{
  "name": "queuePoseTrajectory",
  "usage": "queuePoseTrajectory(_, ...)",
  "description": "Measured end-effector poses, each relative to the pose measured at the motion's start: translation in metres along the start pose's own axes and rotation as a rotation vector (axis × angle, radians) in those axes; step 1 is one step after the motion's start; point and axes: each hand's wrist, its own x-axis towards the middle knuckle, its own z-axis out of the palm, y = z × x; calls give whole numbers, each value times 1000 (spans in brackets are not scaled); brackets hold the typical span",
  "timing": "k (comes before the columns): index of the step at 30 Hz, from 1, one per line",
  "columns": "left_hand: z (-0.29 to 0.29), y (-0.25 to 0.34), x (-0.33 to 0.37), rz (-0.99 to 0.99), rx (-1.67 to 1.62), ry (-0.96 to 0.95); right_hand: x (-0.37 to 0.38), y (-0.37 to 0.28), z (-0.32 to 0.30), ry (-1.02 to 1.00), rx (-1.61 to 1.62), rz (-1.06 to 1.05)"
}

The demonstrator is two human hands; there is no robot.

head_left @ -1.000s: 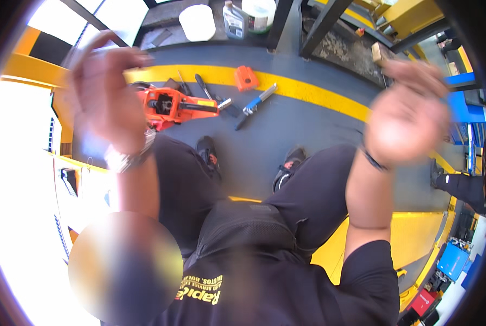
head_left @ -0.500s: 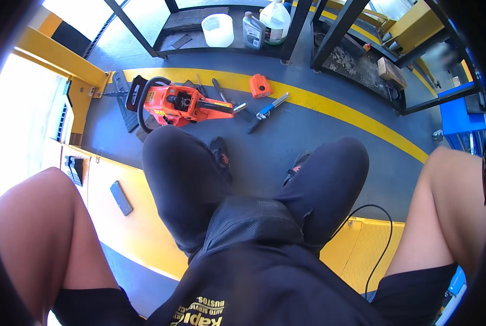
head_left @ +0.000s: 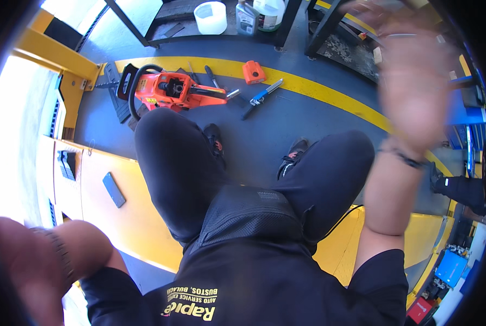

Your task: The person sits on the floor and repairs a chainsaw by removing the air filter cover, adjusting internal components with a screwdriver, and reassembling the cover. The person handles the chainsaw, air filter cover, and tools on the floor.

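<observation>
My right hand [head_left: 414, 81] is raised at the upper right, smeared by motion, and its fingers are too blurred to read. At the lower left edge, close to the camera, my left hand [head_left: 23, 271] is bent back at the wrist with its fingers hidden. Neither hand visibly touches a tool. On the floor beyond my left knee lies an orange chainsaw [head_left: 159, 87] with its top opened up. To its right are a screwdriver with a dark handle [head_left: 211, 75], an orange cover [head_left: 253, 72] and a blue and silver tool with a black grip [head_left: 261, 98].
I sit on a yellow ledge [head_left: 140, 217] with a phone [head_left: 113, 190] at my left. A black rack [head_left: 221, 43] holds a white bucket [head_left: 210, 18], a grey bottle [head_left: 247, 19] and a jug [head_left: 269, 13]. Another person's leg [head_left: 463, 190] shows at right.
Both my forearms have swung into view, the right hand rising at the upper right and the left at the lower left. The view has shifted slightly; the floor tools lie as before.
</observation>
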Motion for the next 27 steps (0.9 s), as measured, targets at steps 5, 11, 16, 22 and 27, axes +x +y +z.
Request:
queuePoseTrajectory(5,47,-32,-138,-884,-318,-921,-4,69,104,-591,-55,448)
queuePoseTrajectory(11,-10,6,-429,-1742,-307,-1681,-4,83,169,-689,-18,504)
queuePoseTrajectory(16,3,16,-474,-1651,-68,-1523,-49,38,151,-686,-218,608)
queuePoseTrajectory(22,-2,21,-478,-1557,12,-1434,-129,-18,130,-588,-252,797)
queuePoseTrajectory(27,9,20,-470,-1395,115,-1436,-265,-29,158,-302,-33,1091)
